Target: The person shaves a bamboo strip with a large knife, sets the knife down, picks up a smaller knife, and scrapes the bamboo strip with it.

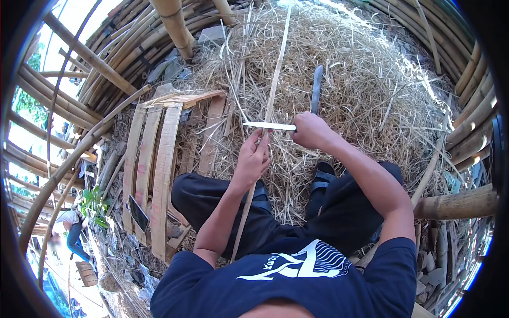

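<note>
A long thin bamboo strip (279, 61) runs from the top of the view down past my lap. My left hand (252, 159) pinches it just below the blade. In my right hand (312, 132), closed round its handle, is a knife (268, 126). Its pale blade points left and lies across the strip; my fist hides the handle. Beyond that fist a dark, long flat blade (317, 87) lies on the shavings, its lower end hidden behind my hand.
Curly bamboo shavings (366, 100) heap the ground ahead. A wooden slatted crate (165, 153) stands at left with a dark flat device (138, 213) on it. Bamboo poles (175, 24) surround the spot, and one thick pole (456, 204) juts in from the right. Another person (74, 233) is at far left.
</note>
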Demonstrator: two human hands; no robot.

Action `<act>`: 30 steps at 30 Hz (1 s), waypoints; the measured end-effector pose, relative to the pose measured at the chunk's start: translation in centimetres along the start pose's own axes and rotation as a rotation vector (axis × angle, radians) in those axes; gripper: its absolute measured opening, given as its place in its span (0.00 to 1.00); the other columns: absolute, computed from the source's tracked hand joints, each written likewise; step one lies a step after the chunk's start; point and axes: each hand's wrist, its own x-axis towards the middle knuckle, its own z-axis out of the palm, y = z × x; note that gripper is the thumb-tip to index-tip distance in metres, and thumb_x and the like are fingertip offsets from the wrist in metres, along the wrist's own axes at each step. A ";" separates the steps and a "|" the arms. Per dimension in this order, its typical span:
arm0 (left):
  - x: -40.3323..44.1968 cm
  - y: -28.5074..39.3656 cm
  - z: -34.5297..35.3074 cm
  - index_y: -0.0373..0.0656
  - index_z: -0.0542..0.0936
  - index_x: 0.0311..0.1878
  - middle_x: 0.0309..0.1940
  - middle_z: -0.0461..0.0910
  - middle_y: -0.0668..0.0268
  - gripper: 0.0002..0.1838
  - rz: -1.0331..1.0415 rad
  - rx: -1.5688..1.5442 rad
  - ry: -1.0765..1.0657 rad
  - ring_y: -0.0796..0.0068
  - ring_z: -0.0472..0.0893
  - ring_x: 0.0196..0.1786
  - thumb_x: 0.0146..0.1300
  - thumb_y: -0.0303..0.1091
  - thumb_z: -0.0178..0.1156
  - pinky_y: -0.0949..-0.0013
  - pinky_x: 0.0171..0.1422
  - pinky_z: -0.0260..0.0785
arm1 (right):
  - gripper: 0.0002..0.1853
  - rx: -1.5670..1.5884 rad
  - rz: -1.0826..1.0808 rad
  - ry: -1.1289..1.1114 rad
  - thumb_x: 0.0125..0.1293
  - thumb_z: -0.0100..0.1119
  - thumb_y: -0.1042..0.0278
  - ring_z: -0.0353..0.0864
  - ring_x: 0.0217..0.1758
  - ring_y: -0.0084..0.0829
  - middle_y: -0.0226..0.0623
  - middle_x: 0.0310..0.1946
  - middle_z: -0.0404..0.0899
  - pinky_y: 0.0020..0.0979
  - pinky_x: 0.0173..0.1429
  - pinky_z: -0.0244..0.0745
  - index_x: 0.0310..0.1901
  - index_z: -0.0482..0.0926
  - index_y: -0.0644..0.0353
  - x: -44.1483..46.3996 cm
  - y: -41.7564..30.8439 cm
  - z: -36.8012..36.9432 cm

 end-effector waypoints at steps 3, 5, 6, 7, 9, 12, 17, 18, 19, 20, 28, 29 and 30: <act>0.2 -0.5 -0.1 0.41 0.71 0.56 0.15 0.59 0.78 0.13 0.029 0.079 0.057 0.90 0.56 0.12 0.75 0.36 0.47 0.79 0.15 0.48 | 0.11 -0.018 0.031 0.022 0.48 0.56 0.68 0.83 0.33 0.52 0.58 0.26 0.80 0.45 0.44 0.79 0.24 0.81 0.70 -0.2 -0.9 0.4; 0.4 -1.0 0.0 0.40 0.72 0.55 0.16 0.61 0.77 0.13 0.044 0.141 0.093 0.90 0.58 0.13 0.74 0.35 0.47 0.79 0.16 0.49 | 0.11 -0.019 0.034 0.034 0.48 0.56 0.69 0.83 0.33 0.52 0.58 0.25 0.80 0.45 0.43 0.80 0.24 0.81 0.69 0.1 -0.9 0.8; 0.5 -1.2 0.1 0.39 0.73 0.55 0.16 0.62 0.77 0.13 0.087 0.168 0.099 0.90 0.59 0.15 0.74 0.34 0.48 0.79 0.17 0.50 | 0.10 -0.020 0.035 0.043 0.47 0.56 0.69 0.83 0.33 0.52 0.58 0.25 0.80 0.45 0.41 0.80 0.24 0.81 0.69 0.2 -0.9 1.1; 0.6 -1.5 0.2 0.38 0.73 0.54 0.17 0.62 0.77 0.12 0.131 0.195 0.104 0.90 0.61 0.17 0.74 0.34 0.48 0.80 0.19 0.51 | 0.10 -0.021 0.035 0.042 0.47 0.56 0.69 0.83 0.33 0.52 0.58 0.25 0.80 0.45 0.41 0.80 0.24 0.81 0.69 0.4 -0.7 1.3; 1.6 -3.2 -0.4 0.40 0.73 0.55 0.16 0.59 0.78 0.12 0.182 0.280 0.115 0.91 0.58 0.15 0.74 0.34 0.47 0.80 0.17 0.48 | 0.10 -0.039 0.028 0.120 0.48 0.56 0.69 0.84 0.35 0.51 0.57 0.27 0.81 0.44 0.42 0.80 0.24 0.81 0.68 0.8 -0.3 1.3; 0.6 -1.9 0.2 0.41 0.72 0.56 0.15 0.57 0.80 0.13 0.188 0.330 0.117 0.91 0.56 0.13 0.75 0.34 0.47 0.81 0.16 0.46 | 0.11 -0.092 0.159 0.150 0.51 0.56 0.68 0.85 0.37 0.48 0.54 0.27 0.82 0.43 0.44 0.80 0.28 0.82 0.68 1.6 0.0 -0.3; -2.5 -1.2 0.3 0.40 0.70 0.59 0.16 0.58 0.81 0.14 0.125 0.330 -0.012 0.93 0.56 0.14 0.75 0.32 0.46 0.82 0.16 0.45 | 0.16 0.086 0.756 0.484 0.60 0.54 0.60 0.84 0.46 0.41 0.51 0.42 0.82 0.40 0.50 0.78 0.39 0.83 0.65 2.6 11.5 -7.5; -2.4 -1.3 0.3 0.40 0.70 0.60 0.15 0.57 0.81 0.15 0.143 0.275 -0.055 0.94 0.55 0.13 0.75 0.32 0.45 0.82 0.15 0.44 | 0.17 0.052 0.784 0.517 0.60 0.54 0.60 0.84 0.46 0.42 0.53 0.42 0.82 0.40 0.50 0.78 0.40 0.83 0.65 2.3 12.0 -8.6; -2.2 -0.6 0.5 0.40 0.70 0.60 0.15 0.57 0.81 0.15 0.146 0.273 -0.054 0.94 0.55 0.13 0.75 0.32 0.45 0.82 0.15 0.44 | 0.17 0.049 0.782 0.520 0.60 0.54 0.60 0.84 0.46 0.42 0.53 0.42 0.82 0.40 0.50 0.78 0.40 0.83 0.65 2.2 11.7 -8.8; -2.2 0.3 1.1 0.40 0.69 0.60 0.15 0.56 0.82 0.15 0.133 0.232 -0.041 0.94 0.55 0.13 0.76 0.32 0.44 0.82 0.15 0.44 | 0.18 0.137 0.770 0.518 0.60 0.55 0.59 0.84 0.45 0.43 0.55 0.41 0.82 0.40 0.50 0.78 0.41 0.83 0.66 1.7 11.4 -8.7; -0.2 -0.4 1.0 0.41 0.68 0.64 0.15 0.54 0.82 0.17 0.089 0.142 0.050 0.93 0.53 0.13 0.75 0.34 0.45 0.82 0.15 0.44 | 0.16 0.256 0.307 0.195 0.59 0.56 0.63 0.84 0.29 0.44 0.53 0.27 0.82 0.40 0.40 0.79 0.36 0.82 0.71 -1.5 0.9 -5.6; 0.0 -0.5 1.0 0.42 0.67 0.65 0.15 0.55 0.81 0.18 0.087 0.181 0.061 0.93 0.54 0.14 0.75 0.34 0.45 0.82 0.16 0.45 | 0.15 0.167 0.242 0.137 0.58 0.56 0.63 0.84 0.31 0.46 0.54 0.27 0.82 0.41 0.43 0.80 0.35 0.83 0.69 -1.1 0.5 -4.1; 0.1 -0.9 1.0 0.42 0.67 0.65 0.15 0.55 0.81 0.18 0.090 0.179 0.065 0.93 0.54 0.14 0.75 0.34 0.45 0.82 0.16 0.45 | 0.15 0.127 0.261 0.052 0.56 0.57 0.64 0.84 0.35 0.49 0.56 0.28 0.82 0.42 0.46 0.80 0.33 0.82 0.70 -1.0 -0.2 -3.0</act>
